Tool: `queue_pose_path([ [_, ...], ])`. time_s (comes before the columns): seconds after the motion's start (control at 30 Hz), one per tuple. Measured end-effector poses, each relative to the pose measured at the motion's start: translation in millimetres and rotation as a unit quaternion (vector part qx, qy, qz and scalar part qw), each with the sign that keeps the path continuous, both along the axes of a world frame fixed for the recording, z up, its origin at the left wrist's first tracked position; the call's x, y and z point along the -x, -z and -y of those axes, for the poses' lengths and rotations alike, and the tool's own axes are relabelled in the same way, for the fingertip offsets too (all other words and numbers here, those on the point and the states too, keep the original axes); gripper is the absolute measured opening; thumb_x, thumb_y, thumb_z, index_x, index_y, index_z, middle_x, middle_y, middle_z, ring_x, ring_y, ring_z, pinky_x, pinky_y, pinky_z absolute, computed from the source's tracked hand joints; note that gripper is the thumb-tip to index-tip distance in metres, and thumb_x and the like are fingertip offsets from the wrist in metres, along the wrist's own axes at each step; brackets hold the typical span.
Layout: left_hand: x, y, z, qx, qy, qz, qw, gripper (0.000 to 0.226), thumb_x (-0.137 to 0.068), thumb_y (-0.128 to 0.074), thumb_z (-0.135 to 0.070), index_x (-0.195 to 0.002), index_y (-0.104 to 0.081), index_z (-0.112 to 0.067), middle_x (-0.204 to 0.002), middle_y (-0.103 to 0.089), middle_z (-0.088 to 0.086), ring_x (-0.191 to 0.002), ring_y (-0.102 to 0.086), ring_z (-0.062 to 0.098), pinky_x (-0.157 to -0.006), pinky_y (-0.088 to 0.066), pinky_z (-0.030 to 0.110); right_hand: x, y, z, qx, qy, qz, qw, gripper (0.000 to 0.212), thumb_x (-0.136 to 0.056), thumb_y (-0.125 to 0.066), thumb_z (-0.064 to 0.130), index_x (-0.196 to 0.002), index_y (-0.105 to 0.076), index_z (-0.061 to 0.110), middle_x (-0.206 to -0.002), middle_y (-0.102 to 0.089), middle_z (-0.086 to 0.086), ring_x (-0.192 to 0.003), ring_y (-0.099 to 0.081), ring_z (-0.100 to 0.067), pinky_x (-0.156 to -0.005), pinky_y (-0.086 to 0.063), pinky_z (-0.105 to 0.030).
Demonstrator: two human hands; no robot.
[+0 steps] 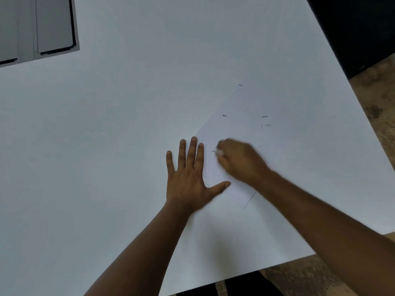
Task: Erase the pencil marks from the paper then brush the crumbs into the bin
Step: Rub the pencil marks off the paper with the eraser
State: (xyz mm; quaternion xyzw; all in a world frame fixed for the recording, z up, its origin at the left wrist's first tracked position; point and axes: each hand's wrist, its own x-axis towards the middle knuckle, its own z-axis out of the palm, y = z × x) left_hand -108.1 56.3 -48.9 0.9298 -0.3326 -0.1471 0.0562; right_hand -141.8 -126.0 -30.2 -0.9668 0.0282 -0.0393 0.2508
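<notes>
Both bare forearms reach in over the white table [106,146]. Left hand [188,180] lies flat, fingers spread, pinning the paper's [245,124] near edge. Right hand [239,161], blurred, curls around something small and pale on the sheet; what it is I cannot tell. Beyond it, a few pencil marks [265,117] remain.

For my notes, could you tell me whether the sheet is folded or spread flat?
Spread flat: the white paper sheet lies level on the white table.
</notes>
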Motion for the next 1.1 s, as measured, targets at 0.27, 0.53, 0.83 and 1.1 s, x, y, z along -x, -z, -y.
queue_pose_path([
  [0.27, 0.9, -2.0, 0.4, 0.003, -0.006, -0.004, 1.0, 0.119, -0.081, -0.023, -0.096, -0.164, 0.005, -0.016, -0.171, 0.018, 0.001, -0.156, 0.021, 0.025, -0.124, 0.006, 0.062, -15.8, -17.5, 32.7, 0.025, 0.141, -0.002, 0.99, 0.016, -0.092, -0.054, 0.023, -0.086, -0.057, 0.008, -0.06, -0.061, -0.014, -0.054, -0.06, -0.037, -0.054, -0.044, -0.032],
  [0.53, -0.2, -0.6, -0.1, -0.008, 0.004, -0.001, 1.0, 0.117, -0.081, -0.019, -0.095, -0.164, 0.006, -0.015, -0.171, 0.018, 0.002, -0.156, 0.022, 0.025, -0.124, 0.007, 0.061, 1.9, -2.8, -1.4, 0.081, -0.03, 0.018, 0.996, 0.021, -0.093, -0.043, 0.026, -0.093, -0.059, 0.013, -0.063, -0.057, -0.005, -0.048, -0.056, -0.029, -0.039, -0.047, -0.037],
  [0.83, 0.5, -1.7, -0.2, -0.002, -0.001, 0.006, 1.0, 0.117, -0.082, -0.02, -0.095, -0.164, 0.001, -0.015, -0.171, 0.015, 0.002, -0.157, 0.02, 0.025, -0.124, 0.004, 0.062, -8.5, -13.5, -6.7, 0.078, 0.05, 0.0, 0.996, 0.018, -0.097, -0.046, 0.024, -0.094, -0.057, 0.011, -0.065, -0.063, -0.009, -0.053, -0.062, -0.033, -0.049, -0.052, -0.037],
  [1.1, 2.0, -2.9, 0.5, -0.005, -0.002, 0.005, 1.0, 0.117, -0.083, -0.022, -0.095, -0.164, 0.005, -0.015, -0.171, 0.016, 0.001, -0.157, 0.02, 0.025, -0.124, 0.006, 0.06, -19.6, -8.7, 37.8, 0.154, 0.102, 0.001, 0.983, 0.016, -0.094, -0.048, 0.025, -0.091, -0.059, 0.013, -0.069, -0.063, -0.006, -0.055, -0.062, -0.032, -0.046, -0.048, -0.033],
])
